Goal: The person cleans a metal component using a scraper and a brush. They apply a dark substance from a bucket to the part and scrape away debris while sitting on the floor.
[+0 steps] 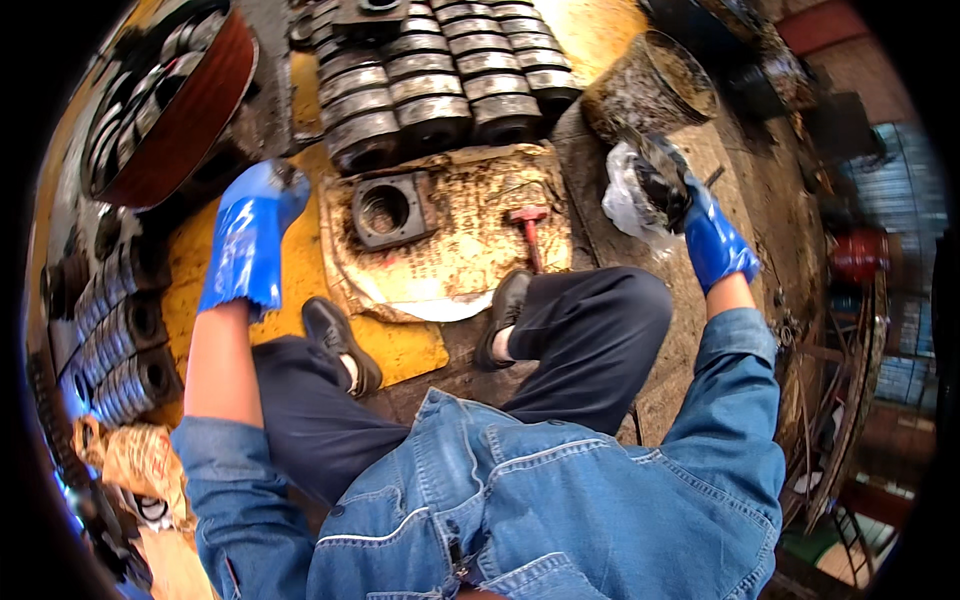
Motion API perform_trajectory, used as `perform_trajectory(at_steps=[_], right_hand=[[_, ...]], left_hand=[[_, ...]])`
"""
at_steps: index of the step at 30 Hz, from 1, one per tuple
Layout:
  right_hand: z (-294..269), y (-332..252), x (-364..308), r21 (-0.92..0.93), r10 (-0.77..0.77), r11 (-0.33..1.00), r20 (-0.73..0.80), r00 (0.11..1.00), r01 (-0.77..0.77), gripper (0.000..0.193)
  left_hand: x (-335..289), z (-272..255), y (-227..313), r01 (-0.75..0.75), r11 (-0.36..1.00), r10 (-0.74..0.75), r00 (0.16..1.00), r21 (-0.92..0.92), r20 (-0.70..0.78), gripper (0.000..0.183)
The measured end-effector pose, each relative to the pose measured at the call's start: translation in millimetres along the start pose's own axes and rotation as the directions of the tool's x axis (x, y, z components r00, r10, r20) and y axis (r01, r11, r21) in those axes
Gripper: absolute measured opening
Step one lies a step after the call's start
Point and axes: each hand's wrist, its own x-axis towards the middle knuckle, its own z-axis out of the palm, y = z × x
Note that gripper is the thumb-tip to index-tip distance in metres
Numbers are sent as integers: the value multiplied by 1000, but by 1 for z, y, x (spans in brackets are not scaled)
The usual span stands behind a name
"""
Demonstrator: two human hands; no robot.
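Observation:
My left hand (pixel 258 195), in a long blue rubber glove with dark-smeared fingertips, hovers at the left near a rust-red round tub (pixel 190 130). Its fingers are too foreshortened to show whether anything is in them. At the right my right hand (pixel 708 228), gloved alike, reaches to a clear plastic bag (pixel 622 195) with black, greasy-looking stuff in it. The fingers are closed at the bag's dark contents, and what they grip is hidden. Between my hands, a square metal block with a round bore (pixel 418 232) and a red-headed hammer (pixel 530 222) lie on a stained sack (pixel 470 265).
Rows of round metal parts (pixel 430 90) stand beyond the sack. More lie in the red tub and in stacks (pixel 130 325) at the left. A grimy bucket (pixel 635 90) tilts behind the bag. My shoes (pixel 340 345) flank the sack's near edge. A brown paper bag (pixel 140 465) sits lower left.

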Motion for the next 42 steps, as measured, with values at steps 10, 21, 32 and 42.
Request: perform_trajectory(at_steps=[10,21,32,42], right_hand=[[-129,118,34,-543,-258,838,-326,909,43,21],[-27,129,-33,-985,-381,-32,-143,913,-168,36],[-57,110,-56,-977,-419,-197,158,894,80,29],[94,23,-100,-704,-243,446,500,832,553,13]], left_hand=[[-4,5,38,-10,996,-2,992,93,127,25],[-3,23,21,-115,993,114,993,37,23,22],[6,26,9,-101,994,101,995,49,4,25],[0,6,-10,87,994,-87,996,-58,16,34]])
